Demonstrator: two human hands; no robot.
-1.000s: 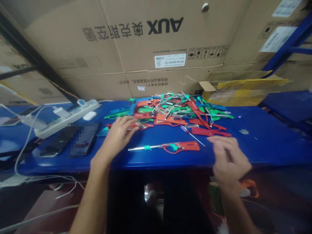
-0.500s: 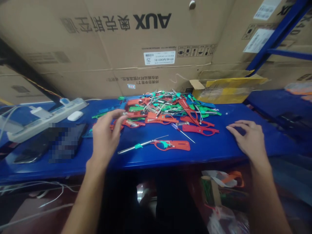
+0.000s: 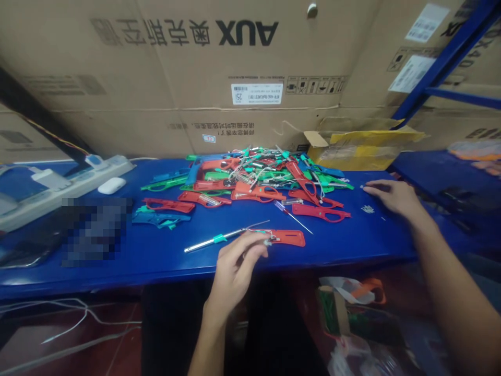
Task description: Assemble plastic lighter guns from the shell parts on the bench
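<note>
A red plastic tool (image 3: pixel 287 237) with a long metal rod (image 3: pixel 203 244) lies alone near the front of the blue table (image 3: pixel 156 253). My left hand (image 3: pixel 237 263) reaches up from the table's edge, its fingertips pinched on the tool's handle end. My right hand (image 3: pixel 391 196) lies flat at the right of the table with fingers stretched out, holding nothing, beside some small white bits (image 3: pixel 368 209). Behind them is a pile of red, green and blue tool parts (image 3: pixel 258 175). A thin screwdriver (image 3: pixel 293 216) lies in front of the pile.
A white power strip (image 3: pixel 66 180), a white earbud case (image 3: pixel 111 185) and dark phones (image 3: pixel 35 245) occupy the table's left. A yellow-lined open box (image 3: pixel 364 149) stands at the back right. Large cardboard cartons (image 3: pixel 195 78) wall off the back. Bags and cables lie below.
My left hand came back from the pile's left edge to the red tool at the front and closed on it. My right hand moved right and farther back along the table.
</note>
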